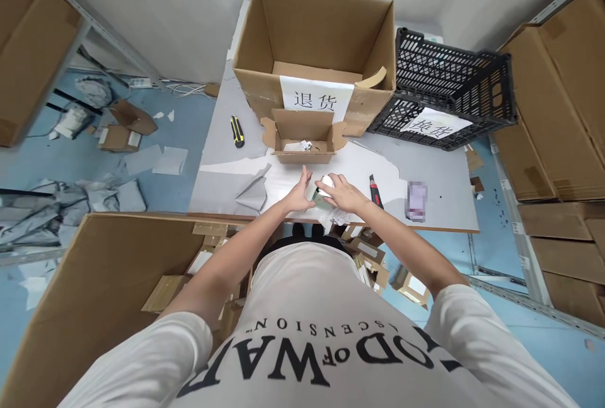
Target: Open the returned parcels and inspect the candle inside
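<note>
Above the table's front edge, my right hand [344, 193] is wrapped around a small greenish bottle with a white cap [327, 182]. My left hand [299, 195] is just left of the bottle, thumb and fingers apart; whether its fingertips touch the bottle is unclear. Crumpled clear plastic wrap [336, 217] hangs below my right hand at the edge. Just beyond both hands stands a small open carton [303, 157] with crumpled white paper inside. White paper [283, 184] lies beneath my hands.
A large open cardboard box [258, 89] with a paper label and a black plastic crate [491, 121] stand behind. A yellow-black box cutter [237, 132], a red-black cutter [375, 192] and a blurred purple phone-like item [416, 201] lie on the table [444, 206]. A big carton [127, 256] stands front left.
</note>
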### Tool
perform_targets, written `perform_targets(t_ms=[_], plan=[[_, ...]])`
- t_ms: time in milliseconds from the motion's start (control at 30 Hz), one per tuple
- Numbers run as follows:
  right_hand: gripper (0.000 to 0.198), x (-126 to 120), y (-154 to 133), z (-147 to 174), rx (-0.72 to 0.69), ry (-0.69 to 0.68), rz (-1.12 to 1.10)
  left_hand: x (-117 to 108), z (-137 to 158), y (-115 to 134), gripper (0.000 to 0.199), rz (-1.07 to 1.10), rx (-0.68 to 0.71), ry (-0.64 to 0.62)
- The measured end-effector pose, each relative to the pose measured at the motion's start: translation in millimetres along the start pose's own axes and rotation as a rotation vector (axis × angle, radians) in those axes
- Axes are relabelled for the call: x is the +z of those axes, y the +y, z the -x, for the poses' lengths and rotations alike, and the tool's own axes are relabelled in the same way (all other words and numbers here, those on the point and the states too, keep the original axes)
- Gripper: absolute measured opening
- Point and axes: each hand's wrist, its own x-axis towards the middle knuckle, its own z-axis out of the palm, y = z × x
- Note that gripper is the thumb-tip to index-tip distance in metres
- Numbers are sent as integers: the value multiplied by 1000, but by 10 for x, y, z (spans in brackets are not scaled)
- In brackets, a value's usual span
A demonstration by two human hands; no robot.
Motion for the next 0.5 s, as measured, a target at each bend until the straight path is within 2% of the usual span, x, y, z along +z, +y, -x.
perform_targets(t_ms=[67,133,233,333,400,433,500], plan=[[49,-196,123,49,26,30,0,-51,-3,0,132,16,-26,26],[52,-541,307,161,71,102,-6,-95,27,-14,130,25,-83,63],[55,-1353,633,439,184,277,34,-142,148,-61,123,38,-213,120],[57,-2266,990,634,401,470,152,-147,310,-114,114,45,-334,201],[57,-2708,1313,550,583,664,228,-122,402,-126,110,42,-388,259],[58,-2842,1515,427,675,721,248,-101,438,-121,109,33,-403,282],[62,-2914,1974,55,847,752,262,-49,495,-86,105,6,-417,321]])
